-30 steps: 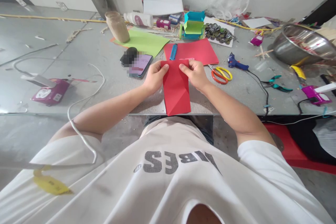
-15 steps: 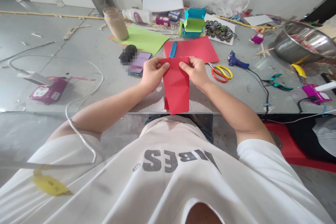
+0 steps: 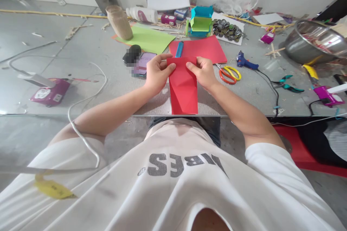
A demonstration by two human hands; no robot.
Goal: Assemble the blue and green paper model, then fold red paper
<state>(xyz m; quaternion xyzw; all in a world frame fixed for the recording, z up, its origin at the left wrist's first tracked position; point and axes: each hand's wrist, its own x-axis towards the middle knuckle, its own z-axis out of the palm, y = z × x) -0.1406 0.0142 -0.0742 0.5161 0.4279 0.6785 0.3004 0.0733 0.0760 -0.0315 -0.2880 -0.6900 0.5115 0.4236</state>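
Both hands hold a folded piece of red paper [image 3: 183,90] by its far edge, just over the near edge of the table. My left hand [image 3: 158,72] pinches the far left corner, thumb on top and fingers behind. At the far right corner my right hand [image 3: 204,73] grips in the same way. The paper hangs as a tall strip toward my body, with creases across it. Beyond the hands lies a larger red sheet [image 3: 206,49] with a blue utility knife [image 3: 179,49] on its left part. Scissors [image 3: 229,74] with orange and yellow handles lie right of my right hand.
A phone [image 3: 145,63] lies left of my left hand, near a green sheet [image 3: 154,38] and a jar [image 3: 119,22]. To the right are a blue glue gun [image 3: 246,61], pliers [image 3: 287,83] and a metal pot [image 3: 311,43]. A white cable [image 3: 89,95] loops at left.
The lower end of the red paper has swung slightly right and now lies straighter, its layers more in line. Both hands keep their hold at nearly the same place.
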